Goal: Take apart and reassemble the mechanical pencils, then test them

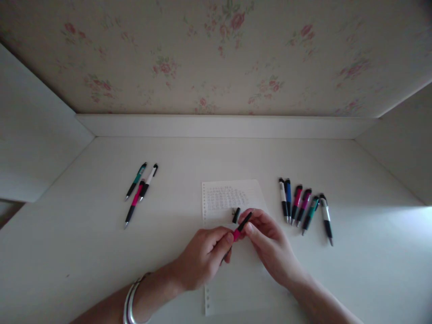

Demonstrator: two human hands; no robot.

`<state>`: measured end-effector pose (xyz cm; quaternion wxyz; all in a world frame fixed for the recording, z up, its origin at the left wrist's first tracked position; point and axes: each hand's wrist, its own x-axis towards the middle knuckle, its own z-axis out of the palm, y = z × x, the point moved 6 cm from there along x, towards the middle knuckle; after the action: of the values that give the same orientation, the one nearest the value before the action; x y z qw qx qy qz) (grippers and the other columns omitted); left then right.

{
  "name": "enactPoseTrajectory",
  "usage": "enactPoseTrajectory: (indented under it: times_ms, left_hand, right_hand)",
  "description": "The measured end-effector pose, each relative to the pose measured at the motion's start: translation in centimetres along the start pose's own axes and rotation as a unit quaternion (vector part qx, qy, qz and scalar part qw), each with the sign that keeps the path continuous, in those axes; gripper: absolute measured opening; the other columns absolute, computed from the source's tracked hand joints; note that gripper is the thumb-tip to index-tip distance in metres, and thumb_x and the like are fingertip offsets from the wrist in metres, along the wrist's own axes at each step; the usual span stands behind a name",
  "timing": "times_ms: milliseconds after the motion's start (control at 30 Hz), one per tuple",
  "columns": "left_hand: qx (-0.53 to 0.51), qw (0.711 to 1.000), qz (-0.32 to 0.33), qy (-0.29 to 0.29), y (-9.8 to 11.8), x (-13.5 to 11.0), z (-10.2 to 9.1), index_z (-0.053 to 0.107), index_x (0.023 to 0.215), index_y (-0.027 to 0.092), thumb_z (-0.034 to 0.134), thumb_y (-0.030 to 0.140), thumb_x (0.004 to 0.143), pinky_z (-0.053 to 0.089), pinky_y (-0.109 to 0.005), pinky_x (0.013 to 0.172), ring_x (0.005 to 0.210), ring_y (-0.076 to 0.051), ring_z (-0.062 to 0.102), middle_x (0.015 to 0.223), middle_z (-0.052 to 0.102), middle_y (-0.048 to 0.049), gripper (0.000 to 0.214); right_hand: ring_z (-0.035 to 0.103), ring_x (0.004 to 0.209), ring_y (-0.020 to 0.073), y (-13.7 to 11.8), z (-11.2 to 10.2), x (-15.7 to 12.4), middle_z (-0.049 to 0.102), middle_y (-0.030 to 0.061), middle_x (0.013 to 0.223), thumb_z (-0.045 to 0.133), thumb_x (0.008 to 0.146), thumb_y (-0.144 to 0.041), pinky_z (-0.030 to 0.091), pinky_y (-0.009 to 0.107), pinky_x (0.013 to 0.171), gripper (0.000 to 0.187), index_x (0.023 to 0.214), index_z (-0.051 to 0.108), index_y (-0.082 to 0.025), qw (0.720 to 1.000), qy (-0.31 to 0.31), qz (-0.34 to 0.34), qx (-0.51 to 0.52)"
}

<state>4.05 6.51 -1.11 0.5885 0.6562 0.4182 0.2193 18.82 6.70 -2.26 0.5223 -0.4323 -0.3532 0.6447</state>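
Note:
A pink and black pen (236, 233) is held slantwise over a sheet of paper (232, 297). My left hand (205, 256) is closed around its lower part, thumb pressed on the pink barrel. My right hand (270, 245) has its thumb and fingertips around the pen's upper black end; the exact contact is partly hidden. Just behind the fingers a small black piece (236, 215), perhaps a pen part, lies on the paper. Rows of handwriting (225, 198) fill the sheet's upper part.
To the left lie a green pen (137, 181), a white pen (149, 181) and a pink pen (134, 204), close together. Several pens in mixed colours (305, 204) are lined up on the right. White panels (33, 121) and a flowered wall (216, 58) bound the white desk (84, 252).

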Motion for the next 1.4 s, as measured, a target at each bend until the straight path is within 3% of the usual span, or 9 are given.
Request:
enactPoseTrajectory:
  times_ms: [100, 300, 467, 667, 767, 867, 1067, 1267, 1400]
  left_hand:
    - [0.003, 1.0, -0.002, -0.011, 0.21, -0.02, 0.03, 0.056, 0.074, 0.019, 0.037, 0.045, 0.106, 0.037, -0.025, 0.061, 0.061, -0.013, 0.052, 0.065, 0.056, 0.0019, 0.045]
    - [-0.002, 1.0, 0.004, -0.013, 0.2, -0.03, 0.04, 0.055, 0.076, 0.019, 0.035, 0.045, 0.106, 0.037, -0.025, 0.062, 0.062, -0.013, 0.051, 0.067, 0.056, 0.0017, 0.045]
    - [0.012, 1.0, 0.006, -0.02, 0.15, -0.09, 0.11, 0.053, 0.074, 0.019, 0.035, 0.043, 0.107, 0.036, -0.025, 0.063, 0.063, -0.013, 0.05, 0.066, 0.053, 0.0026, 0.045]
    - [0.013, 1.0, -0.004, -0.026, 0.35, -0.02, 0.1, 0.052, 0.074, 0.02, 0.033, 0.044, 0.107, 0.035, -0.026, 0.063, 0.062, -0.014, 0.049, 0.066, 0.052, 0.0026, 0.045]
    - [0.014, 1.0, -0.006, -0.023, 0.19, 0.0, 0.12, 0.052, 0.074, 0.02, 0.033, 0.044, 0.107, 0.035, -0.026, 0.063, 0.063, -0.014, 0.049, 0.066, 0.052, 0.0024, 0.045]
    - [0.009, 1.0, -0.006, -0.024, 0.06, -0.02, 0.15, 0.052, 0.075, 0.02, 0.034, 0.045, 0.106, 0.035, -0.026, 0.062, 0.063, -0.014, 0.05, 0.067, 0.053, 0.0021, 0.044]
    - [0.004, 1.0, -0.002, -0.022, 0.14, -0.04, 0.1, 0.051, 0.075, 0.019, 0.034, 0.044, 0.107, 0.035, -0.026, 0.064, 0.064, -0.013, 0.049, 0.068, 0.053, 0.0022, 0.044]
    - [0.011, 1.0, -0.004, -0.021, -0.11, -0.05, 0.17, 0.052, 0.076, 0.019, 0.034, 0.044, 0.107, 0.034, -0.025, 0.063, 0.064, -0.013, 0.049, 0.068, 0.053, 0.0023, 0.044]
    - [0.007, 1.0, -0.003, -0.018, -0.05, -0.03, 0.1, 0.051, 0.076, 0.02, 0.034, 0.045, 0.107, 0.034, -0.025, 0.063, 0.064, -0.013, 0.049, 0.068, 0.053, 0.0026, 0.044]
  right_hand:
    - [0.06, 0.07, 0.0144, 0.11, -0.35, 0.25, 0.069, 0.0016, 0.079, 0.08, 0.083, -0.039, 0.051, 0.027, 0.068, 0.018, 0.082, 0.074, -0.021, 0.999, 0.003, 0.001, -0.034]
    - [0.066, 0.087, 0.0193, 0.58, -0.57, 0.0, 0.076, 0.0067, 0.108, 0.078, 0.084, -0.044, 0.053, 0.038, 0.086, 0.039, 0.118, 0.072, -0.028, 0.999, -0.004, 0.033, -0.002]
    - [0.065, 0.074, 0.0132, 0.28, -0.28, 0.14, 0.073, -0.0006, 0.084, 0.085, 0.079, -0.032, 0.053, 0.026, 0.072, 0.019, 0.094, 0.075, -0.026, 1.0, -0.006, 0.012, 0.022]
    - [0.067, 0.101, 0.0196, 0.45, -0.3, -0.07, 0.075, 0.0064, 0.114, 0.079, 0.084, -0.038, 0.052, 0.035, 0.091, 0.046, 0.128, 0.065, -0.031, 0.998, -0.019, 0.044, 0.032]
    - [0.066, 0.09, 0.0174, -0.07, -0.37, 0.09, 0.073, 0.0032, 0.101, 0.083, 0.08, -0.036, 0.054, 0.029, 0.079, 0.033, 0.11, 0.071, -0.029, 1.0, -0.006, -0.001, 0.016]
    - [0.064, 0.072, 0.0145, 0.24, -0.59, 0.32, 0.071, -0.0003, 0.082, 0.086, 0.077, -0.033, 0.054, 0.027, 0.07, 0.024, 0.094, 0.071, -0.025, 1.0, 0.01, 0.011, 0.015]
    - [0.07, 0.09, 0.0175, 0.5, -0.51, 0.31, 0.078, 0.0047, 0.102, 0.084, 0.08, -0.034, 0.055, 0.033, 0.086, 0.041, 0.117, 0.069, -0.027, 0.998, -0.001, 0.042, 0.056]
    - [0.065, 0.071, 0.0116, 0.28, -0.57, 0.49, 0.072, -0.003, 0.081, 0.088, 0.074, -0.025, 0.054, 0.023, 0.068, 0.029, 0.097, 0.072, -0.027, 0.999, 0.018, 0.002, 0.045]
    - [0.071, 0.085, 0.0162, 0.56, -0.65, 0.37, 0.079, 0.0006, 0.089, 0.087, 0.076, -0.028, 0.055, 0.03, 0.082, 0.041, 0.113, 0.069, -0.03, 0.997, 0.01, 0.041, 0.068]
